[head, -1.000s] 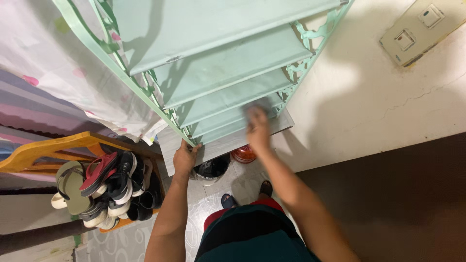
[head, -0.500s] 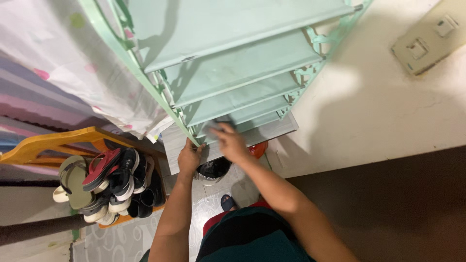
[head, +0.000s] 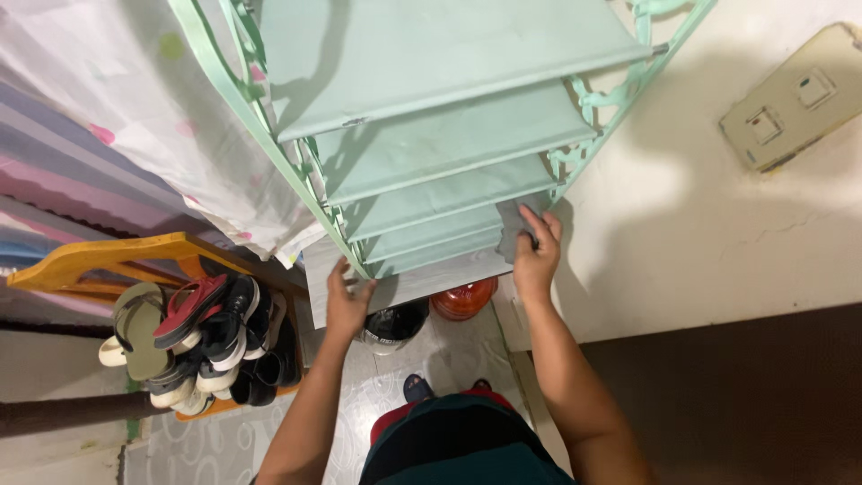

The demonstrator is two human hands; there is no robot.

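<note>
Since half a second ago the right hand (head: 536, 258) has slid its grey cloth (head: 512, 229) from the low shelf's middle to its right end, fingers pressed flat on it, while the left hand (head: 346, 301) grips the mint rack (head: 269, 153) frame's lower left post.

A cream wall (head: 718, 224) with a hairline crack runs along the right, carrying a beige switch plate (head: 795, 99) at the far right, and shadows fall across its lit surface. On the left hangs a white curtain (head: 117, 108) with coloured dots over striped pink and purple cloth (head: 54, 189), and below it a yellow wooden rack (head: 108, 260) holds a heap of sandals and shoes (head: 193, 337). The floor (head: 386, 377) nearby is pale patterned tile, with a dark brown stretch (head: 745, 395) at the near right, and a red pot (head: 462, 298) and a dark bucket (head: 392, 323) stand on it.
</note>
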